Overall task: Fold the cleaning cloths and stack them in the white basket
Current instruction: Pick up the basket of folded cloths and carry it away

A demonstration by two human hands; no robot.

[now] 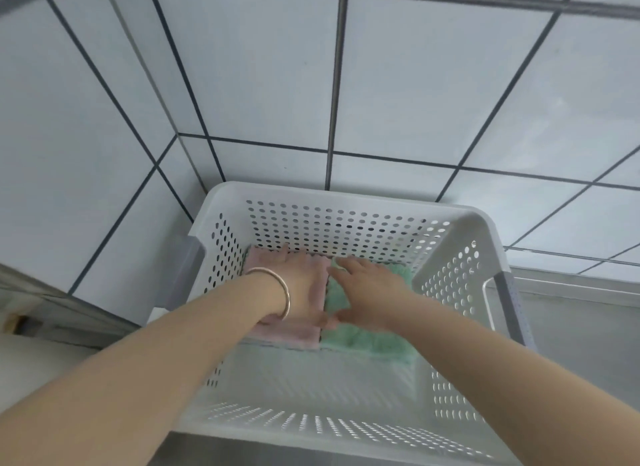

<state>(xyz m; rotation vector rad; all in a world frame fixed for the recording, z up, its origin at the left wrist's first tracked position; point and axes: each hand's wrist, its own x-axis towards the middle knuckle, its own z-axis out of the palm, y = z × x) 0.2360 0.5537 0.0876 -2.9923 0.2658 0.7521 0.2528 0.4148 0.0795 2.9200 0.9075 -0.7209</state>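
Observation:
A white perforated basket (460, 243) stands against the tiled wall. Inside, at its far end, a folded pink cloth (294, 335) lies on the left and a folded green cloth (367, 342) lies beside it on the right. My left hand (298, 275), with a silver bangle on the wrist, presses flat on the pink cloth. My right hand (367, 292) rests flat on the green cloth, thumb near the seam between the two cloths. Both forearms reach down into the basket.
White tiles with dark grout (415, 84) rise behind and to the left of the basket. Grey handles (509, 309) sit on the basket's sides. A grey counter surface (581, 344) lies to the right, and the near part of the basket floor (311, 379) is bare.

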